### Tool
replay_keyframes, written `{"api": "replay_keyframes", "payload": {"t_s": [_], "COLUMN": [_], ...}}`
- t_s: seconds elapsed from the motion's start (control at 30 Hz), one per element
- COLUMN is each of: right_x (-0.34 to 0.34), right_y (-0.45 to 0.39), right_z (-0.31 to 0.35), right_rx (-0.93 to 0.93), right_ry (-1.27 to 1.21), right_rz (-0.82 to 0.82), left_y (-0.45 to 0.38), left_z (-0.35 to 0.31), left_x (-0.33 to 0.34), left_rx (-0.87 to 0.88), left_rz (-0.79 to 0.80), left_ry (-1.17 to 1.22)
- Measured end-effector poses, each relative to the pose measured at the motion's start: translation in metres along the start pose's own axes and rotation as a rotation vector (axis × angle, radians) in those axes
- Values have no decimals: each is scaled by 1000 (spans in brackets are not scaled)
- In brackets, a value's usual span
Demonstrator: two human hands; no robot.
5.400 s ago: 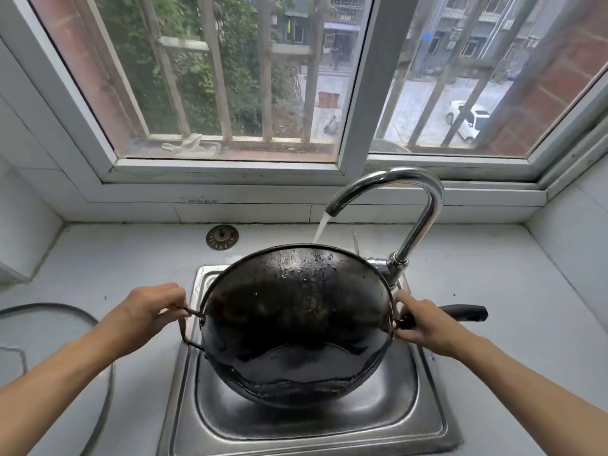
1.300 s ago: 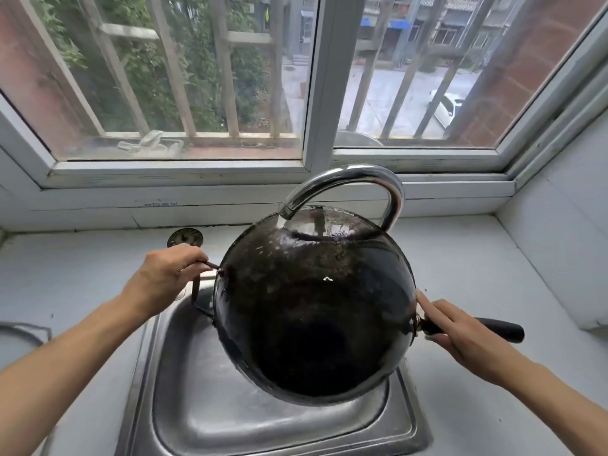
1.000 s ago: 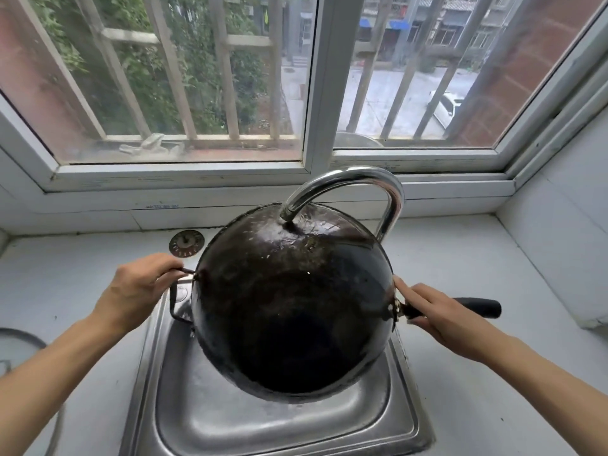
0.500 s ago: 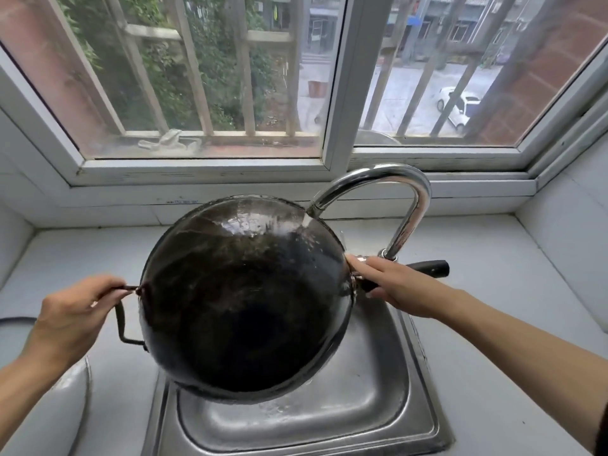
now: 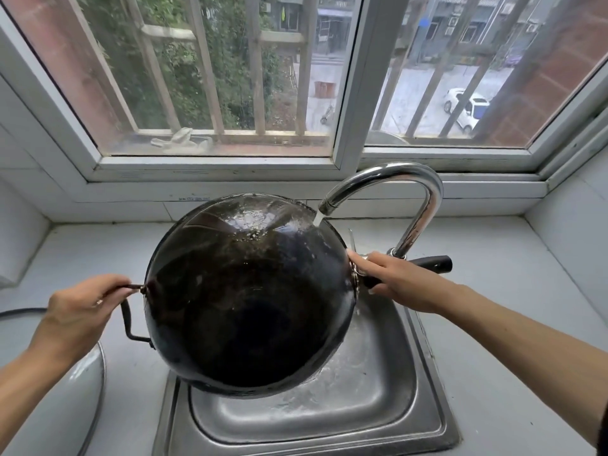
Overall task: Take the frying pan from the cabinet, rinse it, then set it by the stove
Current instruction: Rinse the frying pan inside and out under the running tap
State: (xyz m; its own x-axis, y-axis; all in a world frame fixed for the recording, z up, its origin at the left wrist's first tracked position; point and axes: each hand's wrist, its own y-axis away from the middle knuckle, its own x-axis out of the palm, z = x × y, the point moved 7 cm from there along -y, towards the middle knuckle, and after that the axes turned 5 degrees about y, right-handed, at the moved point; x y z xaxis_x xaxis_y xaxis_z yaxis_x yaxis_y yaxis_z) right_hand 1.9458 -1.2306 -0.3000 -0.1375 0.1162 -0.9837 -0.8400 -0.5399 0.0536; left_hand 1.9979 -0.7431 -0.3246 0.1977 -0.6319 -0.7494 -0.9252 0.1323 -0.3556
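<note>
Currently — step in hand: the rinse, judged to be about midway through the task; the placing by the stove is not yet done.
Frying pan (image 5: 250,291): held at frame centre above the sink (image 5: 424,383), turned bottom-up and tilted, so that its dark wet underside is shown to the camera.
Water: delivered from the tap (image 5: 388,182), upper right of centre, onto the upper right edge of the pan; runoff is seen pooled in the basin below.
Left hand (image 5: 82,311): at left of frame, fingers curled and pinched round the thin wire loop handle (image 5: 126,319).
Right hand (image 5: 394,278): at right of centre, wrapped over the root of the long black handle (image 5: 431,262), whose end is left projecting past the tap stem.
Lower left of frame: the rim of a pale lid (image 5: 95,383) is seen on the counter (image 5: 513,291).
Risk 1: a slip at the wire loop is judged possible, since it is narrow, wet and only pinched; the pan would be dropped onto the sink rim.
Risk 2: the tap spout could be struck by the pan edge, as the two are just beside each other.
Risk 3: splash over the counter is expected if the tilt is flattened under the stream.
</note>
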Motion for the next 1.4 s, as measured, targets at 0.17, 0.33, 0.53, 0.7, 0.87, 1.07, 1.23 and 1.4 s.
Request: {"api": "replay_keyframes", "payload": {"t_s": [0.17,0.33,0.53,0.7,0.87,1.07,1.23,1.4], "right_x": [3,5,2,-2,-8,-9,6,30], "right_y": [19,47,81,96,103,112,120,120], "right_z": [6,15,26,30,23,39,43,27], "right_rx": [-17,-35,-19,107,278,134,169,302], "right_ry": [-1,26,60,-25,-69,115,146,36], "right_rz": [4,-35,-97,-100,-80,-44,-45,-23], "left_y": [5,13,29,41,44,57,77,85], "left_z": [-16,-28,-56,-71,-98,-96,-107,-111], "left_x": [4,7,-2,-15,-21,-15,-12,-2], "left_rx": [124,149,301,417,542,678,800,763], "left_rz": [66,147,206,201,151,180,179,241], "left_ry": [-32,-37,-77,-91,-165,-308,-403,-486]}}
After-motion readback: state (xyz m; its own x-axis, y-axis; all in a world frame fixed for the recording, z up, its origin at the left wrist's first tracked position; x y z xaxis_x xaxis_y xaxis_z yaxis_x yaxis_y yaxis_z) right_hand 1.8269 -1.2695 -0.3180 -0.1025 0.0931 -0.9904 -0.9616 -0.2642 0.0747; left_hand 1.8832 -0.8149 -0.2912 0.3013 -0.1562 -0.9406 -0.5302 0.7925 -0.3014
